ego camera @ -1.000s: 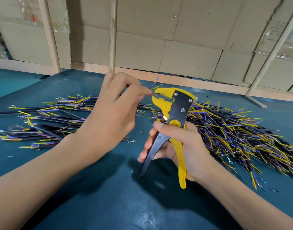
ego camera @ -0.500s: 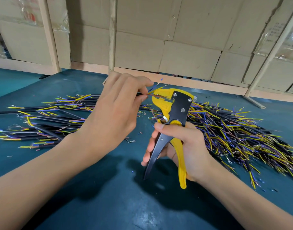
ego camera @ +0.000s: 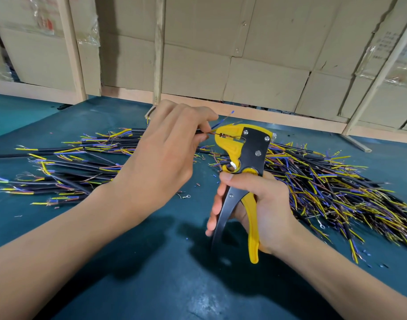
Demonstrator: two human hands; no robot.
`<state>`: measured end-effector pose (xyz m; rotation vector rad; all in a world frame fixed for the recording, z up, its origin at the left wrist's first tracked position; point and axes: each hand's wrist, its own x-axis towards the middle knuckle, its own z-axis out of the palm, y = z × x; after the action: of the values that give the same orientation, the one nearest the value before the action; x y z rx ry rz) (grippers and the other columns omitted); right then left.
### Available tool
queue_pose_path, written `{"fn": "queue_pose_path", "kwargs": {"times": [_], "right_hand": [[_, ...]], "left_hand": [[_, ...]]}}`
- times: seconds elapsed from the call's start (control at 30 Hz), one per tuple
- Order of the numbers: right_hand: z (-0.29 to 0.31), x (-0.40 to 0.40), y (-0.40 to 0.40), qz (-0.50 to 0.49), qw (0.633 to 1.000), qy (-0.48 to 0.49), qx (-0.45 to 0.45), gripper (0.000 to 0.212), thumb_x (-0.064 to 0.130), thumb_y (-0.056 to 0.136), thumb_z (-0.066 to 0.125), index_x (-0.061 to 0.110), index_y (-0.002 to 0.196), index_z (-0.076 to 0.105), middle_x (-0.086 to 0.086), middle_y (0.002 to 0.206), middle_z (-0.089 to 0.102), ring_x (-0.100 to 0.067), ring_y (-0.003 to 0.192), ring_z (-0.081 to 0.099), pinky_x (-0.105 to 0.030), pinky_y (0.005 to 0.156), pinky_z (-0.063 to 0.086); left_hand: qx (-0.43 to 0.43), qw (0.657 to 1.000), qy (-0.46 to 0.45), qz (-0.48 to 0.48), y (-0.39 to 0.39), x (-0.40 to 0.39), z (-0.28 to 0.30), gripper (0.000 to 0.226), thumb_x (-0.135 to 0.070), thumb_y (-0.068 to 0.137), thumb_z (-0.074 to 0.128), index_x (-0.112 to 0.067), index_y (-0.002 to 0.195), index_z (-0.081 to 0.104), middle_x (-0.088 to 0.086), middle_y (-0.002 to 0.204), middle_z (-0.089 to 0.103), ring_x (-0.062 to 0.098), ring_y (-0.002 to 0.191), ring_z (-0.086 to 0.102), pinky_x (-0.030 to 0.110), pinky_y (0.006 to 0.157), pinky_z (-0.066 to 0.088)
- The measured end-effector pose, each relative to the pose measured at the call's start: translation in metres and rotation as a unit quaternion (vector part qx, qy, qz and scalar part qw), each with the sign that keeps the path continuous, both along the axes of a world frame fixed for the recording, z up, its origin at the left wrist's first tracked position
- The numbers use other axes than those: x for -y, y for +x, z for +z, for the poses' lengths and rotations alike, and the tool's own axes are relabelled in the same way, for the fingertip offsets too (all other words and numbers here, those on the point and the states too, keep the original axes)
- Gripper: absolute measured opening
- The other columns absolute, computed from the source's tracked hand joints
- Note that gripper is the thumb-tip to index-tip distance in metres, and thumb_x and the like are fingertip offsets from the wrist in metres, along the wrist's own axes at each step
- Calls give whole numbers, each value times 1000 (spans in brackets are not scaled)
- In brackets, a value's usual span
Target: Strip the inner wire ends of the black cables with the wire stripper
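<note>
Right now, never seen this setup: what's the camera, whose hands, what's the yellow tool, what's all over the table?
There is no robot here: a person works with two bare hands, filmed by one wide-angle camera on their head looking down. The right hand grips the handles of a yellow-and-black wire stripper. The left hand pinches a black cable and feeds one thin inner wire into the stripper's head. A blue inner wire sticks up past it. On the teal table lie two piles of black cables, a smaller left pile and a bigger right pile. Cardboard boxes stand behind.

Wire stripper (ego camera: 244, 162) between two cable piles (ego camera: 66, 162) (on table (ego camera: 151, 285)), boxes (ego camera: 244, 65) behind
</note>
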<state>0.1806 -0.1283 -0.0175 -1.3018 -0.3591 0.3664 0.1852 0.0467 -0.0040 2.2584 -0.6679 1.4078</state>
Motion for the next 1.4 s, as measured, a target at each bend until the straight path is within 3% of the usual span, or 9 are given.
{"fn": "queue_pose_path", "kwargs": {"times": [0.1,0.23,0.37,0.5,0.73,0.87,1.07,1.23,1.4], "right_hand": [[-2,2,2,-21,999,-7,-48,27,29,64,68,7,57,55,-17,52,49,-29,37,50,-34,45,49],[-4,2,7,59,991,52,-108,23,27,83,68,5,79,64,-20,70,60,-39,62,66,-51,65,58],[-6,2,15,46,989,-53,-129,27,25,92,64,5,106,53,-24,79,66,-46,76,72,-50,64,60],[-9,1,15,52,992,-102,-61,22,13,84,67,1,100,57,-30,85,71,-47,77,73,-45,57,61],[-13,-8,9,44,988,-147,-10,21,15,80,71,0,93,64,-25,85,61,-33,57,67,-33,45,56],[-17,-1,13,17,986,-165,-6,20,23,79,75,7,79,62,-14,66,60,-29,45,59,-29,38,49],[-6,12,11,-82,904,-385,168,51,50,88,62,6,61,59,-11,45,60,-25,28,51,-24,28,35],[-4,10,11,-118,842,-468,239,47,45,91,66,7,64,62,-8,48,61,-11,29,48,-18,29,32],[-9,9,12,-95,883,-422,182,35,40,90,68,9,74,63,-6,51,67,-21,31,56,-24,29,38]], "left_hand": [[0,1000,17,0,3,-2,0,29,12,91,64,4,118,60,11,100,66,25,96,48,21,91,34],[-18,1000,11,21,10,-10,-2,30,12,91,63,2,119,59,11,99,64,26,95,48,28,90,38],[-59,994,-21,90,17,-24,-3,35,12,89,61,-2,121,61,10,102,63,37,95,51,48,83,40],[-50,991,11,127,19,-30,-5,32,6,93,61,-10,118,69,8,103,64,35,93,47,46,74,31],[-13,997,68,-37,23,6,15,23,2,95,63,-14,105,76,4,102,66,34,90,57,56,76,42],[-27,989,114,-94,40,69,57,24,-5,95,65,-23,108,76,-1,103,69,27,94,59,42,78,36],[-200,960,197,3,58,90,38,53,-42,101,53,-36,151,38,-5,140,49,22,127,43,43,99,35],[-356,933,53,3,47,24,-19,34,-44,101,52,-25,126,66,-5,118,64,24,116,53,49,103,40],[-360,928,94,19,40,3,-36,39,-46,102,42,-20,108,71,-2,101,65,25,105,57,47,92,46]]}}
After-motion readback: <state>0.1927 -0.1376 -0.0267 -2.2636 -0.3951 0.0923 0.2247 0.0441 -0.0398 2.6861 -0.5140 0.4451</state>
